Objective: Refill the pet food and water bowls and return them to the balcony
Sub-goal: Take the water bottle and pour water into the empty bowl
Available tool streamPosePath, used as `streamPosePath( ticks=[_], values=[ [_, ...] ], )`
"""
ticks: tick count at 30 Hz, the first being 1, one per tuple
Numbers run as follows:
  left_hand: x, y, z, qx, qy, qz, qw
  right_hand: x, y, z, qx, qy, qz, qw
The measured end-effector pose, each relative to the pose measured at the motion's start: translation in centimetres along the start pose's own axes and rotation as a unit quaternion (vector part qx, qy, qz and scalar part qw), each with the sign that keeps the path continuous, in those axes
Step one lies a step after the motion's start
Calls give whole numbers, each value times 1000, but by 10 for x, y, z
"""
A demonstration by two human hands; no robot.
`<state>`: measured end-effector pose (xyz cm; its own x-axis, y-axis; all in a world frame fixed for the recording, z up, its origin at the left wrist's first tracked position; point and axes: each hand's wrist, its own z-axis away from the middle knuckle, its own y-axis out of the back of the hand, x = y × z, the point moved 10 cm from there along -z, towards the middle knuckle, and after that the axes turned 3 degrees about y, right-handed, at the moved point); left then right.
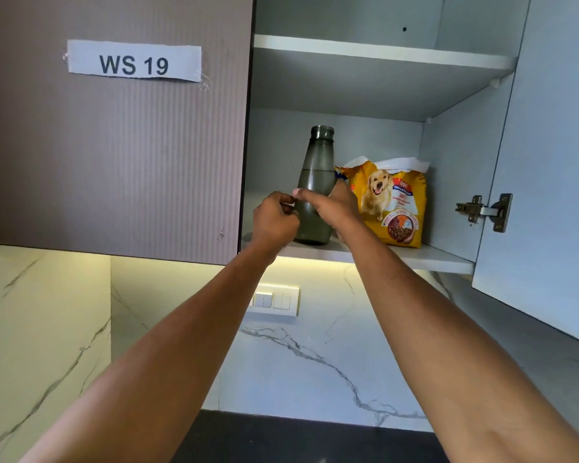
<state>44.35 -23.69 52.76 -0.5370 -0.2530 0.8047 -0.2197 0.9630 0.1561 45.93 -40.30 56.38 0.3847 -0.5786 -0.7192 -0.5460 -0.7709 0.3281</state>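
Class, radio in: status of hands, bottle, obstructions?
Right hand gripping grey bottle, upright on shelf. Left hand curled beside it. Dog food bag close right.

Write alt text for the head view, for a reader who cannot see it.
Both hands reach into an open wall cabinet: the right hand wraps a grey bottle standing on the lower shelf, the left hand at its side. A yellow dog food bag stands just right of the bottle.

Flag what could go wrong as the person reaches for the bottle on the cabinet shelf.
The grey bottle has no cap and holds liquid, so tilting it on the way down could spill. The right hand wraps it beside the dog food bag, which may get knocked. The left hand looks barely engaged.
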Motion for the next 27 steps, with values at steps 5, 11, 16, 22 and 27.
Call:
streamPosePath(
  ticks=[5, 11, 16, 22, 27],
  values=[
    [21, 23, 37, -23, -41, 23, 999, -32, 30, 52, 22, 29, -4, 999],
    [24, 60, 76, -52, -36, 61, 996, -67, 38, 124, 20, 48, -22, 998],
    [5, 90, 122, -77, -12, 96, 992, -60, 19, 187, 28, 20, -49, 998],
    [-61, 114, 185, -114, 43, 73, 990, -12, -27, 271, -3, -35, -37, 999],
    [-137, 114, 237, -176, 100, 32, 979, 37, -67, 341, -70, -48, 5, 996]
  ],
)
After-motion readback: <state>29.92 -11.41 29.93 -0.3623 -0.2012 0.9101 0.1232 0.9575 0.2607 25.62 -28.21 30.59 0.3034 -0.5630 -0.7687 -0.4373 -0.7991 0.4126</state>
